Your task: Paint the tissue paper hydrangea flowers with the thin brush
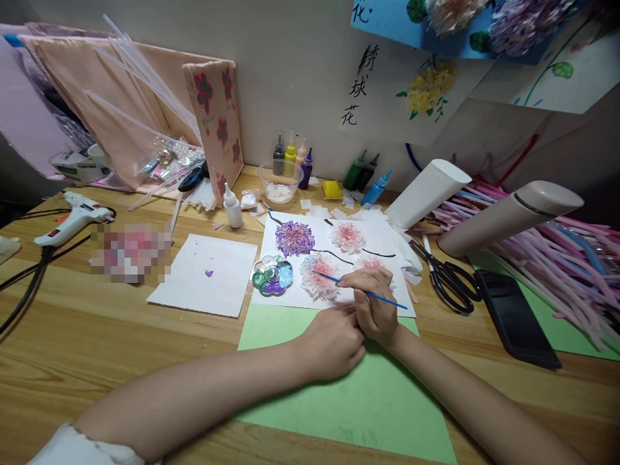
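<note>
Between the fingers of my right hand point(375, 300) is a thin blue paintbrush point(387, 299), its tip at a pale pink paper flower point(320, 278) with a bluish patch. My left hand point(332, 342) lies curled against my right wrist, closed; whatever its fingers hold, if anything, is hidden. The flower is on a white sheet point(285, 303) beside a purple flower point(294, 239), a pink-centred flower point(347, 237) and one partly covered by my right hand. Dark painted stems run between them. A flower-shaped palette point(272, 276) with green, purple and blue paint touches the sheet's left side.
A green sheet point(349, 400) lies under my hands. Left are a paint-spotted paper point(203, 278) and a glue gun point(72, 216). Behind stand paint bottles point(289, 158) and a clear bowl point(279, 184). Scissors point(453, 284), a phone point(516, 316) and pipe cleaners point(542, 258) are right.
</note>
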A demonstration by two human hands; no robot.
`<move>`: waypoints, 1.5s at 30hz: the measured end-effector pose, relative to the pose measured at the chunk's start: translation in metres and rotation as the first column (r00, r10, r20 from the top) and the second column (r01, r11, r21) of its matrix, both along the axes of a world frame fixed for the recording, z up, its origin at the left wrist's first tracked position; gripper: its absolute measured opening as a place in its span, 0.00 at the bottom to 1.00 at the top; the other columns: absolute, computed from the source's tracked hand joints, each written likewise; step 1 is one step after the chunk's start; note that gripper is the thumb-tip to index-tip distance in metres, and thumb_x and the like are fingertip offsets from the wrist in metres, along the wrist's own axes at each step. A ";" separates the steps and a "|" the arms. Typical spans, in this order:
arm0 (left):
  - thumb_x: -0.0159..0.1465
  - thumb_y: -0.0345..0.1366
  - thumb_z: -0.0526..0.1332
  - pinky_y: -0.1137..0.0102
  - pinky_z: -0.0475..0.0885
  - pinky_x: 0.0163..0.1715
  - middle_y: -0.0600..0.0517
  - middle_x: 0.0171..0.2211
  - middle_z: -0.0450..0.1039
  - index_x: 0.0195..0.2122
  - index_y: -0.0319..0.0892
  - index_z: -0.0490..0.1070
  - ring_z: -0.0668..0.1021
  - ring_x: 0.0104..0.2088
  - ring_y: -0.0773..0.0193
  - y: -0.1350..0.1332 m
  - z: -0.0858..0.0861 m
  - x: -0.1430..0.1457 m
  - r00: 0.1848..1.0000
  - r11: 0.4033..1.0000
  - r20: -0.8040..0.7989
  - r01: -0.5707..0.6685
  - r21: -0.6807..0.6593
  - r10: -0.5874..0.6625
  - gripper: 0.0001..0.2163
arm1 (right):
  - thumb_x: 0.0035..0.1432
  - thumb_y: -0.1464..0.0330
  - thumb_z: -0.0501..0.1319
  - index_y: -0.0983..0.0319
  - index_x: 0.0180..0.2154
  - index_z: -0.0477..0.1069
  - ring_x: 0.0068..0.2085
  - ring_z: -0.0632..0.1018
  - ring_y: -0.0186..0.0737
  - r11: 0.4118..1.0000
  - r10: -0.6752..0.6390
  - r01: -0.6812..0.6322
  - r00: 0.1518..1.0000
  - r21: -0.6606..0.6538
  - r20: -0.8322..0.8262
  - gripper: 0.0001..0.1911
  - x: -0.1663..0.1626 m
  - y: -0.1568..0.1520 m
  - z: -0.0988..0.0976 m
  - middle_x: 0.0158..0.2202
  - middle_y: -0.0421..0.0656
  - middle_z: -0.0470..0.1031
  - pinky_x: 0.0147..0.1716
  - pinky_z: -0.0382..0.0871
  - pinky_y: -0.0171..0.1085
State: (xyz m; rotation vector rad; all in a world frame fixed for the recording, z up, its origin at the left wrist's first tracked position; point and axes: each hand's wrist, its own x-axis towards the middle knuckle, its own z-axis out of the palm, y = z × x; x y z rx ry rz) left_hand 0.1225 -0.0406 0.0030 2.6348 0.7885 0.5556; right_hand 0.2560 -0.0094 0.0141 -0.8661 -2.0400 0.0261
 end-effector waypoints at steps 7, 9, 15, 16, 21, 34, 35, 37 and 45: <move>0.60 0.31 0.56 0.64 0.70 0.43 0.44 0.33 0.76 0.34 0.34 0.75 0.76 0.39 0.55 0.000 0.001 0.000 1.000 1.000 -0.004 0.001 0.006 -0.001 0.09 | 0.63 0.72 0.47 0.57 0.41 0.66 0.36 0.73 0.42 1.000 0.008 -0.008 1.000 0.000 -0.010 0.11 -0.001 0.000 -0.001 0.33 0.41 0.76 0.40 0.59 0.45; 0.60 0.31 0.56 0.64 0.70 0.43 0.44 0.33 0.76 0.34 0.34 0.75 0.76 0.39 0.55 0.000 0.001 0.000 1.000 1.000 0.002 0.001 0.009 -0.001 0.09 | 0.63 0.72 0.48 0.57 0.42 0.66 0.36 0.73 0.42 1.000 0.001 -0.001 1.000 0.004 -0.023 0.11 -0.001 0.000 0.000 0.33 0.42 0.76 0.40 0.59 0.45; 0.61 0.32 0.55 0.64 0.70 0.41 0.44 0.31 0.77 0.33 0.34 0.74 0.77 0.36 0.55 -0.001 0.000 0.001 0.998 1.000 -0.058 0.025 0.018 -0.024 0.09 | 0.64 0.70 0.46 0.57 0.46 0.66 0.38 0.73 0.42 0.983 0.181 -0.182 0.983 0.032 0.005 0.13 0.001 0.001 0.004 0.38 0.44 0.77 0.40 0.62 0.43; 0.61 0.33 0.56 0.63 0.70 0.41 0.44 0.30 0.77 0.33 0.34 0.75 0.77 0.36 0.55 -0.001 -0.001 0.001 0.997 0.999 -0.078 0.030 0.017 -0.029 0.09 | 0.64 0.69 0.46 0.58 0.46 0.66 0.39 0.73 0.41 0.973 0.230 -0.231 0.973 0.019 0.034 0.13 0.001 0.002 0.005 0.38 0.44 0.77 0.40 0.63 0.43; 0.62 0.34 0.55 0.62 0.69 0.41 0.44 0.31 0.77 0.34 0.34 0.75 0.77 0.36 0.54 -0.003 -0.001 0.001 0.994 0.999 -0.109 0.029 0.021 -0.027 0.11 | 0.64 0.70 0.48 0.57 0.45 0.68 0.40 0.74 0.40 0.952 0.300 -0.292 0.948 -0.086 0.103 0.13 -0.003 0.005 0.011 0.37 0.43 0.79 0.41 0.63 0.41; 0.61 0.33 0.56 0.63 0.70 0.43 0.43 0.32 0.77 0.35 0.32 0.75 0.76 0.39 0.54 -0.001 -0.001 0.000 0.998 0.998 -0.033 0.045 0.032 -0.044 0.10 | 0.63 0.71 0.47 0.59 0.44 0.68 0.39 0.73 0.41 0.977 0.213 -0.213 0.977 0.002 -0.031 0.13 0.000 0.001 0.002 0.37 0.44 0.77 0.39 0.65 0.43; 0.61 0.32 0.56 0.64 0.70 0.44 0.43 0.34 0.77 0.36 0.32 0.75 0.76 0.40 0.54 0.000 0.000 0.000 0.999 0.998 -0.017 0.048 0.027 -0.048 0.11 | 0.63 0.72 0.47 0.59 0.43 0.68 0.39 0.73 0.42 0.986 0.169 -0.168 0.981 0.021 -0.095 0.13 0.001 0.001 0.000 0.36 0.45 0.77 0.39 0.65 0.43; 0.62 0.32 0.55 0.65 0.70 0.45 0.42 0.36 0.77 0.38 0.31 0.74 0.76 0.42 0.55 0.001 0.003 0.000 0.999 0.999 0.006 0.051 0.012 -0.051 0.11 | 0.62 0.72 0.47 0.59 0.41 0.67 0.38 0.72 0.43 0.996 0.086 -0.080 0.974 0.039 -0.208 0.12 0.001 0.000 -0.005 0.35 0.44 0.75 0.38 0.65 0.44; 0.61 0.30 0.55 0.64 0.71 0.45 0.43 0.38 0.76 0.37 0.31 0.75 0.75 0.44 0.54 0.001 0.009 0.000 1.000 0.999 -0.005 0.030 -0.018 -0.030 0.10 | 0.61 0.74 0.48 0.58 0.38 0.66 0.36 0.71 0.42 1.000 0.004 -0.006 0.972 -0.005 -0.235 0.10 -0.002 0.002 -0.004 0.32 0.42 0.72 0.36 0.65 0.44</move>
